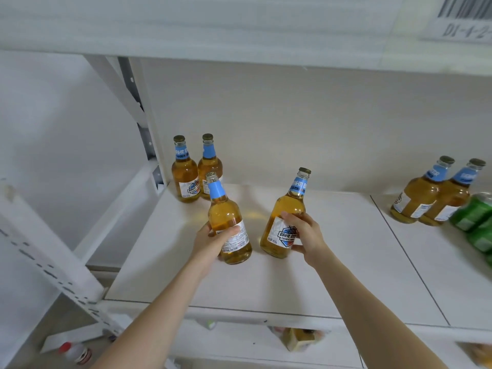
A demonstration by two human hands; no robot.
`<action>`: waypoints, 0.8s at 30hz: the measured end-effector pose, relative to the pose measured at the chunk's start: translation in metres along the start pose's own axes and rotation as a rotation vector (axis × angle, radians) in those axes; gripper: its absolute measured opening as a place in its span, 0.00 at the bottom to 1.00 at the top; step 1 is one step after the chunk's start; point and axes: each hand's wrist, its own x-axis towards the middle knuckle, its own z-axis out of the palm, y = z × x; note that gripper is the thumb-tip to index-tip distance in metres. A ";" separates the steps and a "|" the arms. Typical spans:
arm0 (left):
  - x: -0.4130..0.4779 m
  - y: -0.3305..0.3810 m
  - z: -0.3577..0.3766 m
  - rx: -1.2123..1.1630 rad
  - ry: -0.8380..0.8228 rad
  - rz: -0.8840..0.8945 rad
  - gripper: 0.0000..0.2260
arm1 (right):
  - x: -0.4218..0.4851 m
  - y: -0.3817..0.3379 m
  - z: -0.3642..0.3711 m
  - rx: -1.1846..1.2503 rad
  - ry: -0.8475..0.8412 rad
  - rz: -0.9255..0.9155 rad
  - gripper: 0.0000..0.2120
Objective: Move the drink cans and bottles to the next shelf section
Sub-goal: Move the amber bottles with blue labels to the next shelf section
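Observation:
Each hand holds an amber glass bottle with a blue neck label over the white shelf board point(266, 283). My left hand point(210, 243) grips the lower body of the left bottle point(226, 217). My right hand point(303, 235) grips the right bottle point(288, 211) round its white label. Both bottles tilt slightly, and I cannot tell whether their bases touch the board. Two more of the same bottles point(195, 169) stand upright in the back left corner. At the right, on the neighbouring board, stand two bottles point(431, 195) and green cans point(476, 222).
A white slotted upright point(48, 265) slants across the left foreground. The shelf above point(239, 30) hangs low overhead with a barcode label point(463, 20). A seam point(407, 251) divides the two boards. Below are a packet point(298, 339) and a red-capped bottle point(77, 352).

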 end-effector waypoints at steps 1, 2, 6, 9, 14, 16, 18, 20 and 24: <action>-0.006 0.000 -0.005 -0.002 -0.002 0.000 0.16 | -0.007 0.001 0.001 0.007 0.003 -0.004 0.20; -0.012 0.001 -0.011 -0.002 -0.003 0.001 0.16 | -0.013 0.002 0.003 0.014 0.004 -0.008 0.20; -0.039 0.002 -0.032 -0.017 -0.009 0.003 0.14 | -0.042 0.009 0.010 0.035 -0.005 -0.013 0.20; -0.058 0.002 -0.047 -0.008 -0.030 0.009 0.13 | -0.064 0.017 0.016 0.041 -0.003 -0.013 0.20; -0.082 -0.003 -0.064 0.013 -0.044 0.016 0.13 | -0.092 0.034 0.016 0.049 0.009 -0.002 0.20; -0.089 -0.006 -0.066 0.022 -0.044 0.021 0.12 | -0.101 0.038 0.013 0.043 0.012 0.001 0.19; -0.097 -0.007 -0.065 0.040 -0.051 0.024 0.12 | -0.110 0.042 0.008 0.036 0.014 -0.003 0.18; -0.103 -0.008 -0.061 0.058 -0.072 0.031 0.12 | -0.116 0.043 0.002 0.044 0.026 -0.008 0.17; -0.115 -0.008 -0.046 0.081 -0.111 0.050 0.13 | -0.127 0.041 -0.017 0.056 0.052 -0.022 0.18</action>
